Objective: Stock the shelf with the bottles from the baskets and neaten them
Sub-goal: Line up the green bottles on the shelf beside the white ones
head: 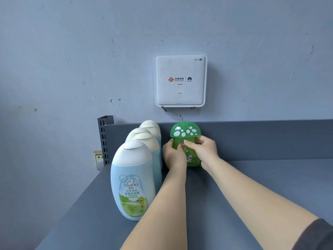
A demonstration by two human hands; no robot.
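Note:
A green mushroom-shaped bottle with a white-spotted cap stands upright at the back of the grey shelf, against the back panel. My left hand grips its left side and my right hand grips its right side, fingers curled over the label. Its lower body is partly hidden by my hands. Just left of it, a row of several pale blue bottles with white caps runs from the back panel toward the front edge.
A white router box hangs on the wall above the shelf. A slotted grey upright and a wall socket sit at the shelf's left end. The shelf's right part is bare grey surface.

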